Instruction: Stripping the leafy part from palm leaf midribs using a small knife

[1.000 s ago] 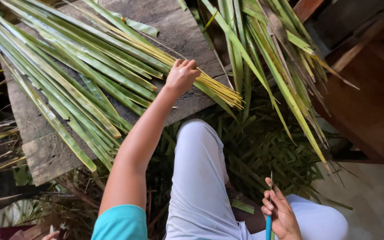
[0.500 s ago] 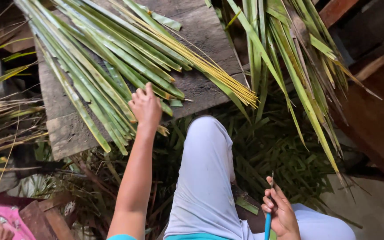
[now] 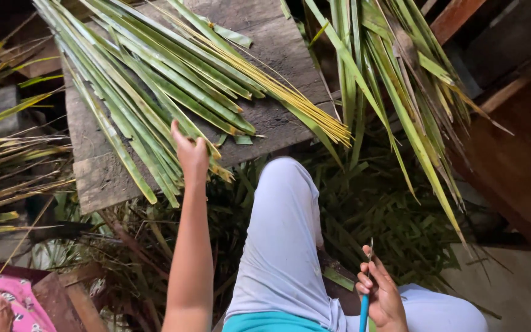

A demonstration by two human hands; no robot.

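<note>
My left hand [image 3: 192,155] reaches out to the pile of long green palm leaves [image 3: 149,92] spread on a rough wooden board [image 3: 278,43], and its fingers close around the near ends of some leaves. A bundle of thin yellow leaf ribs [image 3: 290,98] lies across the board to the right of the hand. My right hand [image 3: 383,296] rests low by my knee and holds a small knife with a blue handle [image 3: 364,310], blade pointing up. My legs in white trousers [image 3: 284,246] fill the space between the hands.
More green and dried palm fronds [image 3: 401,92] hang down at the right, and cut leaf scraps [image 3: 364,215] cover the ground under my legs. Dry leaves [image 3: 7,166] lie at the left. Another person's hand and pink cloth [image 3: 7,304] show at the bottom left. Wooden planks [image 3: 517,154] stand at the right.
My left hand has moved from the yellow ribs leftward and down to the near ends of the green leaves. The right hand with the knife has stayed in place.
</note>
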